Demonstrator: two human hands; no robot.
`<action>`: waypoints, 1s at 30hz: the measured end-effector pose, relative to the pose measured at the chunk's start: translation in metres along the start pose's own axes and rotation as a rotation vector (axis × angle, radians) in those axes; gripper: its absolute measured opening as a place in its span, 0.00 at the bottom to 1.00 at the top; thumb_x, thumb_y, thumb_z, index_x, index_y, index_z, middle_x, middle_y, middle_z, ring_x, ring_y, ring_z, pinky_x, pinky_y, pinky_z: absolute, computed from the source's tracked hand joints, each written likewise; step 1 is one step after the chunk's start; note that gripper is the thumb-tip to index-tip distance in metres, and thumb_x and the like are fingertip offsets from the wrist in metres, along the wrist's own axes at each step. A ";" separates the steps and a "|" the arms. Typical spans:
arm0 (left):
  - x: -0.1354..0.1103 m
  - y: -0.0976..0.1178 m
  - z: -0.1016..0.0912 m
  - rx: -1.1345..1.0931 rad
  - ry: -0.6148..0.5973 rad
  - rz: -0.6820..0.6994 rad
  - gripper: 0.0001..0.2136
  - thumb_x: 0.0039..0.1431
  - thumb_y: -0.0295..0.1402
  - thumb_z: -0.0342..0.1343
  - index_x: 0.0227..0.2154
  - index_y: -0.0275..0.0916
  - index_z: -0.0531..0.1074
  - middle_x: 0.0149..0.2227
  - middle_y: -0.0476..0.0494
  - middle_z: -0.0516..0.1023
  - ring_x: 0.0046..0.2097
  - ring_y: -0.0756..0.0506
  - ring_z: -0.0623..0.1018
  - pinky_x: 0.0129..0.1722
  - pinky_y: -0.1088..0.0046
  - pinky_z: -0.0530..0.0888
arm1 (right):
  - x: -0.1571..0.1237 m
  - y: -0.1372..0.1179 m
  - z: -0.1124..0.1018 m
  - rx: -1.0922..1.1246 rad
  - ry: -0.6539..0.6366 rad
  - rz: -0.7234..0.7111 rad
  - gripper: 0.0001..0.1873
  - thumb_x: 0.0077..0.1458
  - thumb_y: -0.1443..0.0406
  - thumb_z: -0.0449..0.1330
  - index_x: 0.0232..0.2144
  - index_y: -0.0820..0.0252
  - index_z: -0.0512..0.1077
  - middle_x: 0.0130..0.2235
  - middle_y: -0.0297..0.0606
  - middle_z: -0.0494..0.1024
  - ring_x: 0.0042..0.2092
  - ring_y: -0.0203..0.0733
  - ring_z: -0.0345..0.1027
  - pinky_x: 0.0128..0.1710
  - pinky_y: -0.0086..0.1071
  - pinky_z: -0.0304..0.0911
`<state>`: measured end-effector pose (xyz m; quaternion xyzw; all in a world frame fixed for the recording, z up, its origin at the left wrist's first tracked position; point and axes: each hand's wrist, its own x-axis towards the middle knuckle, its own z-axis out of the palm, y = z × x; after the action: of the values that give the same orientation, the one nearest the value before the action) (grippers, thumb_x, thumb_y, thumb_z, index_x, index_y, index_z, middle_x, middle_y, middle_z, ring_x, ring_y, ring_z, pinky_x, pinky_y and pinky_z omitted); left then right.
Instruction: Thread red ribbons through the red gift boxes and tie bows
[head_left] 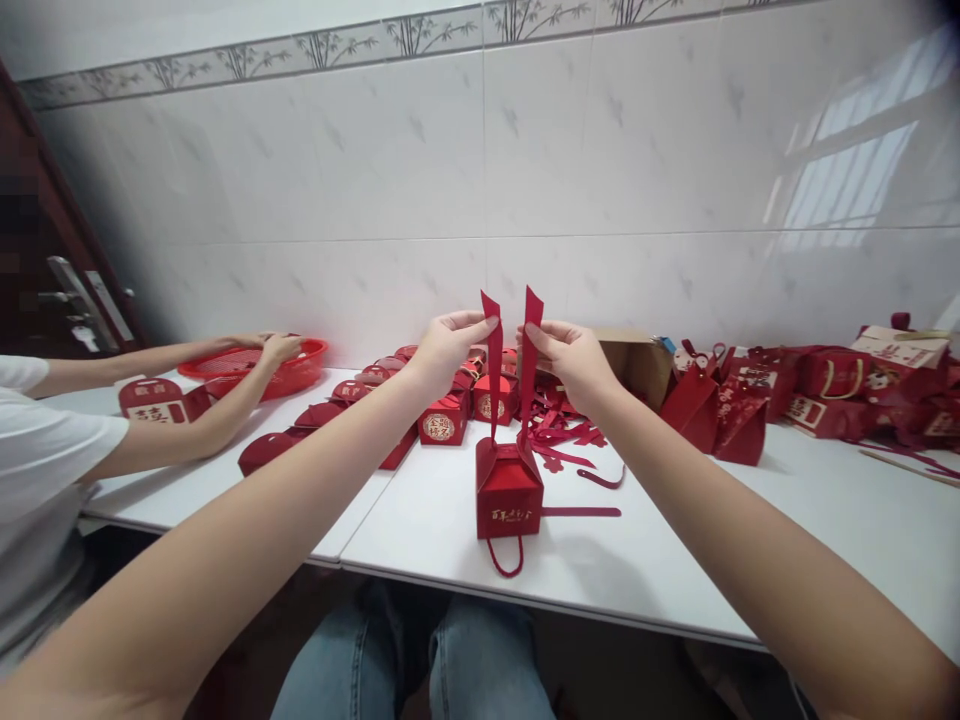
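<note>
A small red gift box [509,489] with gold print stands on the white table [660,560] in front of me. Two red ribbon ends rise from its top. My left hand [447,345] pinches the left ribbon end [494,350] and my right hand [571,362] pinches the right ribbon end [529,345], both pulled up above the box. A red cord loop [505,560] hangs from the box over the table's front edge.
Loose red ribbons [562,440] lie behind the box. Several folded red boxes [442,420] stand at the middle back, red bags [720,410] and a brown carton [637,365] at the right. At the left another person's hands [274,350] reach a red basket [259,368].
</note>
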<state>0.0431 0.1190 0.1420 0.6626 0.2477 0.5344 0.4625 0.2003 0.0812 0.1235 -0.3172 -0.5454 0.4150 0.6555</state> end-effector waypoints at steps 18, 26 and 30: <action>-0.004 0.006 0.000 0.018 -0.075 0.014 0.17 0.44 0.40 0.64 0.35 0.34 0.75 0.32 0.41 0.79 0.32 0.48 0.77 0.39 0.66 0.71 | 0.000 -0.008 0.011 -0.144 0.040 -0.022 0.06 0.50 0.64 0.61 0.28 0.63 0.71 0.26 0.36 0.77 0.25 0.34 0.70 0.29 0.31 0.69; -0.004 0.008 0.003 0.421 0.062 0.225 0.36 0.44 0.34 0.64 0.55 0.33 0.56 0.22 0.51 0.74 0.24 0.52 0.72 0.28 0.76 0.68 | -0.002 -0.004 0.011 -0.108 -0.152 -0.057 0.05 0.50 0.66 0.57 0.27 0.63 0.70 0.20 0.30 0.71 0.20 0.28 0.62 0.23 0.24 0.61; -0.009 0.007 0.004 0.455 -0.046 0.110 0.34 0.47 0.31 0.61 0.56 0.36 0.53 0.26 0.51 0.75 0.27 0.52 0.73 0.31 0.75 0.68 | -0.001 0.000 0.004 -0.129 -0.143 -0.042 0.13 0.48 0.56 0.61 0.25 0.62 0.70 0.21 0.31 0.71 0.22 0.30 0.63 0.25 0.25 0.62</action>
<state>0.0432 0.1067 0.1436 0.7744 0.3146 0.4738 0.2772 0.1962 0.0802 0.1239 -0.3167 -0.6229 0.3870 0.6016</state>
